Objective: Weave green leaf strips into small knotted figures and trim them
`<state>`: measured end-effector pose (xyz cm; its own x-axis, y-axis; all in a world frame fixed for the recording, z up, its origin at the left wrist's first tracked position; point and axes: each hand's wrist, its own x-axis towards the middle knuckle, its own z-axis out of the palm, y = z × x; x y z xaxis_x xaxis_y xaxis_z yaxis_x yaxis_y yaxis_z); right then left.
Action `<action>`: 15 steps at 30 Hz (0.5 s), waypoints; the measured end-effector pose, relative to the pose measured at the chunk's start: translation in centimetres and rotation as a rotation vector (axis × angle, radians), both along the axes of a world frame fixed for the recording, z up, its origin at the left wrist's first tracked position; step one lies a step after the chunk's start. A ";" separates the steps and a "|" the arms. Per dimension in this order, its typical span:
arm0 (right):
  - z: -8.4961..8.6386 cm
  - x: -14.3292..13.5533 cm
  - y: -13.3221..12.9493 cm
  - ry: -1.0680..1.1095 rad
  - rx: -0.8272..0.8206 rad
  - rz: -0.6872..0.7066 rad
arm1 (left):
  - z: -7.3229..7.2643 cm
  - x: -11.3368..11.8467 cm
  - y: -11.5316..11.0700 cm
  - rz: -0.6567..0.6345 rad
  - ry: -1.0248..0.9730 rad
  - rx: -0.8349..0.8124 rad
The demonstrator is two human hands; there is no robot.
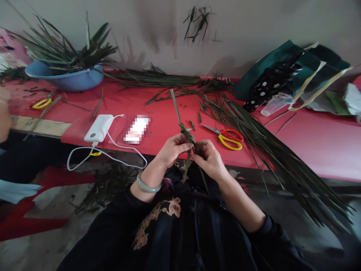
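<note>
Between my hands, above the front edge of the red-covered table (163,109), is a woven green leaf piece (186,131) with a long strip pointing up and loose ends hanging below. My left hand (176,148), a pale bangle on its wrist, pinches the piece from the left. Thumb and fingers of my right hand (208,157) close on its lower right side, where leaf strips pass between them. Just right of my hands lie scissors (229,138) with red and yellow handles. Long leaf strips (267,146) spread along the right and over the table edge.
A blue basin (76,81) of leaves stands at the back left, near yellow-handled scissors (42,103). A power bank (98,128) with a white cable lies beside a blurred phone (137,129). A green bag (256,71) and dark flowered bottle (263,86) are back right. Another person's arm (4,114) shows at left.
</note>
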<state>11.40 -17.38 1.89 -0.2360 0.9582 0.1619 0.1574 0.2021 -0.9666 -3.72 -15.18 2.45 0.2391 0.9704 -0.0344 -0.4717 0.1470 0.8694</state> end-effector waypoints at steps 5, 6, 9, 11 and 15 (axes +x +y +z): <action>0.4 -0.4 0.1 0.289 -0.245 0.029 | -0.4 0.0 0.2 0.027 0.009 0.077; 0.3 -0.5 0.1 0.312 -0.283 0.032 | -0.5 0.0 0.2 0.036 0.015 0.083; 0.1 -0.7 0.1 0.242 -0.242 0.003 | -0.6 0.1 0.2 0.064 0.014 0.071; -0.1 -0.6 0.2 0.084 -0.100 -0.052 | -0.6 0.2 0.2 0.084 0.009 0.064; -0.2 -0.5 0.3 -0.223 0.103 -0.136 | -0.7 0.4 0.3 0.155 0.072 0.083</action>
